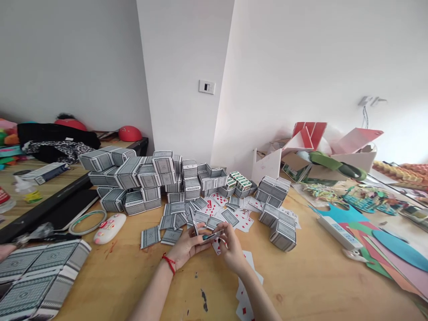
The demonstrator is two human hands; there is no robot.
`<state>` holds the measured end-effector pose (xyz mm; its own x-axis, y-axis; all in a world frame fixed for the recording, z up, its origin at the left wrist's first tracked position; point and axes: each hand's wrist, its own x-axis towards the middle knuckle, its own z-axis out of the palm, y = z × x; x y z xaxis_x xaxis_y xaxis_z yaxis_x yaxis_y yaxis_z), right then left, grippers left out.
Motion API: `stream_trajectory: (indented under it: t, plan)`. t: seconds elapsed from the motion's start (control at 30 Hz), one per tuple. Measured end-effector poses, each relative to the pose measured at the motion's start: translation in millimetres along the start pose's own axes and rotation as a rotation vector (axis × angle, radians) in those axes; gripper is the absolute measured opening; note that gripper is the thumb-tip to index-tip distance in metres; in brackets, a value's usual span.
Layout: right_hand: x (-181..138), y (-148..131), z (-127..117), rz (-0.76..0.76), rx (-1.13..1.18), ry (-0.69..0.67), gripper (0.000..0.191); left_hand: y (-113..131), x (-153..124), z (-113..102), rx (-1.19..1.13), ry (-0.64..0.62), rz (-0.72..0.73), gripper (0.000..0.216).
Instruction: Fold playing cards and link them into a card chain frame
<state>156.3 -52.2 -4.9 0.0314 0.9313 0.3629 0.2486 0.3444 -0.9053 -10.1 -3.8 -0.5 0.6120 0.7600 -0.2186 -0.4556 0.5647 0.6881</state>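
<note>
Both hands were at work at lower centre of the frame, over the wooden table point(110, 285). The left hand point(191, 244), with a red cord bracelet point(169, 264) at the wrist, had its thumb and fingers closed on a playing card point(214, 235) held nearly edge-on; the right hand point(230, 252) pinched the far end of it. Whether one card or several lay between the fingers could not be told. A second thin piece, apparently another card, stood up by the left fingertips. Loose patterned-back cards point(150, 237) lay just beyond, at centre, with face-up cards point(219, 199) behind them. Folded-card blocks point(129, 173) were stacked at left of centre, and a smaller group point(283, 234) sat right of centre. A decorated computer mouse point(110, 228) lay left of the loose cards. Handling, judged: very light, thin, springy across the face, firm along a fold, probably slick if coated; it would crease or bend at a corner under hard pressure. Best hold: opposite short edges, thumb and forefinger, light grip, faces left free.
</note>
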Motion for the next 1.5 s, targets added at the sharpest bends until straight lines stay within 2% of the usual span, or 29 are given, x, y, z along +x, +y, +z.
stream_trajectory:
  t: [0.07, 0.2, 0.3, 0.43, 0.5, 0.57, 0.63, 0.77, 0.93, 1.07, 1.5]
  plan:
    - [4, 9, -5, 0.019, -0.021, 0.055, 0.042, 1, 1, -1, -0.027, 0.025, 0.028, 0.045]
    - [15, 31, -13, 0.109, -0.281, 0.203, 0.036, 2, 5, -4, -0.087, 0.097, 0.05, 0.038]
    - [25, 42, -10, 0.097, -0.407, 0.208, 0.041, 3, 7, -8, -0.127, 0.102, 0.045, 0.035]
    - [34, 45, -6, 0.042, -0.449, 0.239, 0.049, 3, 7, -11, -0.162, 0.104, 0.041, 0.032]
    - [36, 45, -7, 0.063, -0.433, 0.265, 0.043, 4, 7, -11, -0.172, 0.119, 0.04, 0.031]
    - [36, 44, -10, 0.137, -0.354, 0.25, 0.024, 4, 7, -11, -0.174, 0.132, 0.037, 0.031]
    - [33, 42, -14, 0.246, -0.18, 0.216, 0.006, 5, 7, -10, -0.171, 0.145, 0.032, 0.031]
    - [24, 37, -20, 0.375, 0.28, 0.2, 0.018, 5, 7, -11, -0.182, 0.146, 0.015, 0.03]
    - [17, 30, -27, 0.344, 0.594, 0.307, 0.021, 7, 6, -14, -0.221, 0.091, -0.018, 0.027]
    - [16, 30, -29, 0.338, 0.664, 0.31, 0.024, 9, 4, -13, -0.257, 0.079, -0.037, 0.026]
    - [16, 36, -23, 0.349, 0.642, 0.286, 0.022, 9, 2, -13, -0.256, 0.03, -0.059, 0.025]
